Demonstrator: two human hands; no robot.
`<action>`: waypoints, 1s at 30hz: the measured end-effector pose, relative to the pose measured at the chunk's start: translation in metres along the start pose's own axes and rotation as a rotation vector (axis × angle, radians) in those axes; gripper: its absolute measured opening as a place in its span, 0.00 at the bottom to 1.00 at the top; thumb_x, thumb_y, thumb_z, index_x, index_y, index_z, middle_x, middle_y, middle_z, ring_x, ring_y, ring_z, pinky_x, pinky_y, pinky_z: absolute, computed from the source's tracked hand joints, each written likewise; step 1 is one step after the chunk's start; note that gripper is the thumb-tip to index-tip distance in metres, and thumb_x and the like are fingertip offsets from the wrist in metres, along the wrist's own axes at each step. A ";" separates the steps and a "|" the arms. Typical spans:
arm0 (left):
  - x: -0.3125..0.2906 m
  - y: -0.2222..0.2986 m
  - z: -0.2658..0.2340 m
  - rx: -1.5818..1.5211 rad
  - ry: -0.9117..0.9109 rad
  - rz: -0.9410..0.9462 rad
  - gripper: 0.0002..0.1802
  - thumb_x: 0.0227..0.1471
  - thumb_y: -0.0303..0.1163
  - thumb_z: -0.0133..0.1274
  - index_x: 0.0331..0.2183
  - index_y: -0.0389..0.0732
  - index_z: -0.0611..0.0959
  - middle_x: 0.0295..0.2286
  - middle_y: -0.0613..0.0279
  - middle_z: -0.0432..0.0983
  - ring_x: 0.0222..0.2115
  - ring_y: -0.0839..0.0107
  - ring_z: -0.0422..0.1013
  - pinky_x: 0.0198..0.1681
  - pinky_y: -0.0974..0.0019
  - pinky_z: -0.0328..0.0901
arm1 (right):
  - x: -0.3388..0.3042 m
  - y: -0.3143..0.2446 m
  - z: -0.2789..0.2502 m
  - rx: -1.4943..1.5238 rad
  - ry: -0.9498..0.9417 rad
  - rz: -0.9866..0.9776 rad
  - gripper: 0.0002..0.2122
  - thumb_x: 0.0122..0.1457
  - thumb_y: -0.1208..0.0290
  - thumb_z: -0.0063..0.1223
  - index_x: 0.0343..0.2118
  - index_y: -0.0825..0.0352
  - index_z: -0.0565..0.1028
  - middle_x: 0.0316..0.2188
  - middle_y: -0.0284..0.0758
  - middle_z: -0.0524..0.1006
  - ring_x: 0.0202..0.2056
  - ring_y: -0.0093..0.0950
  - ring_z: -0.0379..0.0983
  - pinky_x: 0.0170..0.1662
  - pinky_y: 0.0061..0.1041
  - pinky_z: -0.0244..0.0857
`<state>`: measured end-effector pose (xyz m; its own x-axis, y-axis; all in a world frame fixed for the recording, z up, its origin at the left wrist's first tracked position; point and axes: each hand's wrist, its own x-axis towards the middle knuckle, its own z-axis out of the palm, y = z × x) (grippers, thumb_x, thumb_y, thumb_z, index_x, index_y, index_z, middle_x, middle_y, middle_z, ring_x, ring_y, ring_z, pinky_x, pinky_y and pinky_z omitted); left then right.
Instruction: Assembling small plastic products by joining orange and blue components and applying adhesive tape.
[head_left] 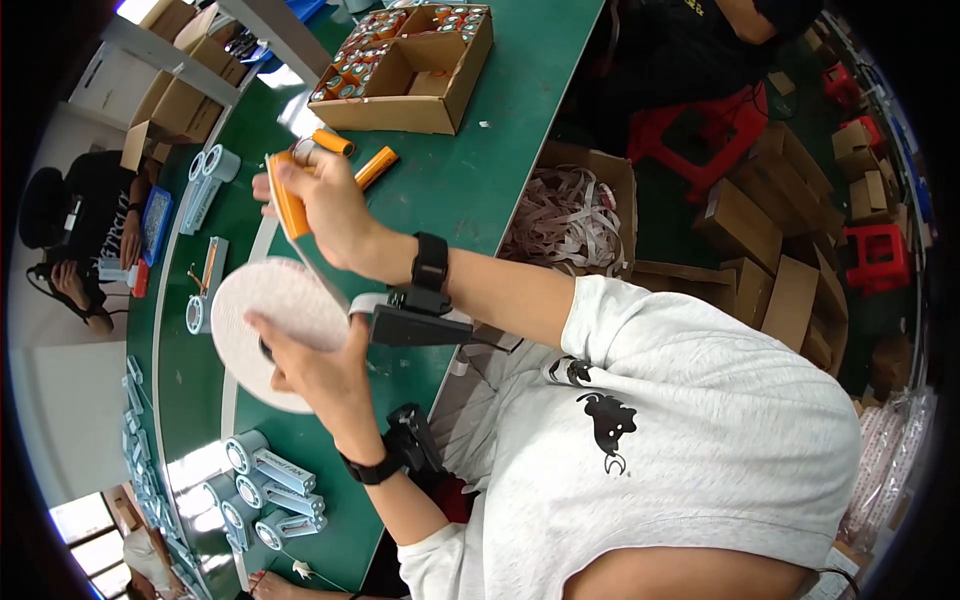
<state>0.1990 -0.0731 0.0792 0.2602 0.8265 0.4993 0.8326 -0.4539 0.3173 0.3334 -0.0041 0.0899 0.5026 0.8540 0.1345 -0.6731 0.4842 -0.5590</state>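
Observation:
My right hand (335, 205) grips an orange cylindrical battery (289, 208) above the green table. A thin white strip of tape runs along the battery and down towards a large roll of white tape (240, 320). My left hand (325, 375) holds this roll up by its middle, fingers over its flat face and thumb apart. Two more orange batteries (377, 168) lie on the table just beyond my right hand. Both my wrists wear black straps with black devices (415, 325).
A cardboard box (410, 115) of orange batteries stands on the green table (520, 75). Light blue ring-and-handle plastic housings (275, 480) lie at the left. A carton of crumpled white strips (625, 215) stands beside the table. Other people (85, 220) sit around; red stools (700, 130) are on the floor.

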 end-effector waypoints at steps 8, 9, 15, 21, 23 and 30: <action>0.006 0.005 0.017 -0.262 -0.119 0.121 0.58 0.19 0.31 0.60 0.56 0.34 0.51 0.51 0.52 0.57 0.39 0.59 0.58 0.46 0.66 0.46 | -0.008 -0.027 -0.011 -0.091 -0.022 -0.042 0.10 0.57 0.73 0.42 0.37 0.75 0.64 0.33 0.44 0.73 0.36 0.31 0.73 0.38 0.26 0.69; 0.002 0.003 0.007 -0.262 -0.115 0.126 0.58 0.19 0.31 0.60 0.56 0.34 0.51 0.51 0.52 0.57 0.39 0.59 0.58 0.46 0.66 0.46 | -0.015 -0.024 -0.002 -0.121 -0.104 -0.019 0.09 0.57 0.74 0.43 0.36 0.75 0.64 0.34 0.44 0.73 0.37 0.31 0.73 0.38 0.25 0.69; 0.000 0.004 0.003 -0.274 -0.141 -0.013 0.58 0.18 0.31 0.58 0.57 0.40 0.51 0.51 0.56 0.58 0.39 0.63 0.54 0.47 0.69 0.47 | -0.021 -0.032 0.003 -0.228 -0.189 -0.163 0.08 0.56 0.76 0.45 0.34 0.75 0.64 0.33 0.43 0.74 0.35 0.28 0.73 0.37 0.23 0.69; -0.008 -0.002 0.003 -0.273 -0.119 0.129 0.60 0.16 0.30 0.59 0.56 0.37 0.51 0.48 0.56 0.60 0.39 0.62 0.57 0.47 0.68 0.45 | -0.022 -0.018 0.004 -0.232 -0.118 0.004 0.05 0.55 0.77 0.44 0.31 0.73 0.65 0.29 0.42 0.75 0.31 0.26 0.74 0.36 0.21 0.68; -0.025 -0.002 0.010 -0.217 -0.304 0.284 0.60 0.17 0.31 0.61 0.56 0.35 0.51 0.45 0.53 0.62 0.41 0.59 0.59 0.47 0.64 0.45 | 0.012 -0.007 -0.009 -0.093 0.032 -0.302 0.03 0.52 0.80 0.44 0.29 0.73 0.64 0.23 0.38 0.73 0.26 0.22 0.72 0.27 0.20 0.67; 0.012 -0.023 0.021 -0.186 -0.286 0.412 0.35 0.36 0.30 0.58 0.49 0.35 0.66 0.39 0.50 0.67 0.43 0.54 0.61 0.46 0.55 0.53 | 0.010 -0.127 0.004 -0.165 -0.054 -0.409 0.11 0.57 0.69 0.45 0.40 0.70 0.68 0.36 0.35 0.70 0.35 0.25 0.68 0.37 0.23 0.65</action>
<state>0.1929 -0.0453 0.0614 0.6917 0.6135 0.3809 0.5395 -0.7897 0.2923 0.4216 -0.0562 0.1656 0.6774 0.6093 0.4121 -0.3268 0.7512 -0.5734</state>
